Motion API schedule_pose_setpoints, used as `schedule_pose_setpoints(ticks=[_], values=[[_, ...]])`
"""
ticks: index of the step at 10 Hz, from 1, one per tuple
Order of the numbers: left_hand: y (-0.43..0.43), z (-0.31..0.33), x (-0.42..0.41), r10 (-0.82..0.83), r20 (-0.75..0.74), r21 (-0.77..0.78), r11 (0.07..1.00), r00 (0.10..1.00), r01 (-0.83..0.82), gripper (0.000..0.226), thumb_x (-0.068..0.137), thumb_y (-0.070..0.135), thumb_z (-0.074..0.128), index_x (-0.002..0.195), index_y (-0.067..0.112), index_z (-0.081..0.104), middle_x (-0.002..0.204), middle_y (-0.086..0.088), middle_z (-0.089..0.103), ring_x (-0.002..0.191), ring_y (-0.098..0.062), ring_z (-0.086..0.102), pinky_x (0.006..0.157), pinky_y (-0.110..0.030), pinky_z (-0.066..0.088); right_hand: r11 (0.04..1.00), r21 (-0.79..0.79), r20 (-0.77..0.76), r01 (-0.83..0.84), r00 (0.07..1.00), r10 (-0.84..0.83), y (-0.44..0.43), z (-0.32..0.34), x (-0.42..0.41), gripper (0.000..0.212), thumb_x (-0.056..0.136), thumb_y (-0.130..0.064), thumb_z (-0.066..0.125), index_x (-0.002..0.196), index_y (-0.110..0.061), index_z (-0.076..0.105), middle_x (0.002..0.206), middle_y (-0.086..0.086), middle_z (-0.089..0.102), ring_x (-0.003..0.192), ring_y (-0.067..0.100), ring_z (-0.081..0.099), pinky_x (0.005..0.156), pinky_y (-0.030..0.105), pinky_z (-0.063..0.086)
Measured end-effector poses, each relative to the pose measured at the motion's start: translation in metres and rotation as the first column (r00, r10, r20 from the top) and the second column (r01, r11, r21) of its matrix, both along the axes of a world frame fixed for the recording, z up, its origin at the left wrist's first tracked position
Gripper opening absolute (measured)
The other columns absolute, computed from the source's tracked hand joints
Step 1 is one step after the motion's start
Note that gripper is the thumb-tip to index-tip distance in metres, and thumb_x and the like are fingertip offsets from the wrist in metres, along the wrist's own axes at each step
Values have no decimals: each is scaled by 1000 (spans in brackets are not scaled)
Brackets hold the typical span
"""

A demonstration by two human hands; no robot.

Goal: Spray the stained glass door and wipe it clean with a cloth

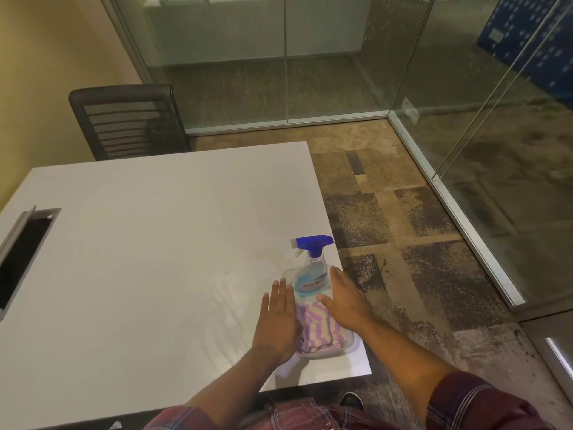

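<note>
A clear spray bottle (312, 268) with a blue trigger head stands upright in a clear plastic tray (349, 346) at the right edge of a white table (148, 243). A folded pink, purple and white striped cloth (316, 327) lies in the tray's near end. My left hand (277, 324) lies flat along the tray's left side, fingers together. Along the tray's right side rests my right hand (344, 297), its thumb touching the bottle's base. Neither hand grips anything. The glass door (508, 125) stands at the right, partly ajar.
A black mesh office chair (130, 119) stands at the table's far side. A cable hatch (24, 243) is set in the table at the left. Glass partition walls (279, 57) run along the back and right. Patterned carpet (403, 228) covers the floor between table and glass.
</note>
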State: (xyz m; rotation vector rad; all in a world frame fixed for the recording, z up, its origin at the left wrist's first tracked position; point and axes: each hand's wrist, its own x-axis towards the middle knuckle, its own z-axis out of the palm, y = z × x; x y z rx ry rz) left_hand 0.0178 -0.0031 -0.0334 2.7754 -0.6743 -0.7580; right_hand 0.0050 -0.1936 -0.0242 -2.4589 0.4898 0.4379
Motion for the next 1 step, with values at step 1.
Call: schedule_pose_setpoints(ticks=[1], values=[[-1, -8, -1, -66, 32, 10, 998, 997, 66, 138, 54, 90, -46, 170, 21, -18, 178, 0, -27, 161, -25, -26, 133, -46, -12, 996, -68, -31, -55, 998, 53, 5, 1, -12, 85, 107, -42, 57, 168, -18, 4, 178, 1, 6, 164, 24, 16, 130, 51, 29]])
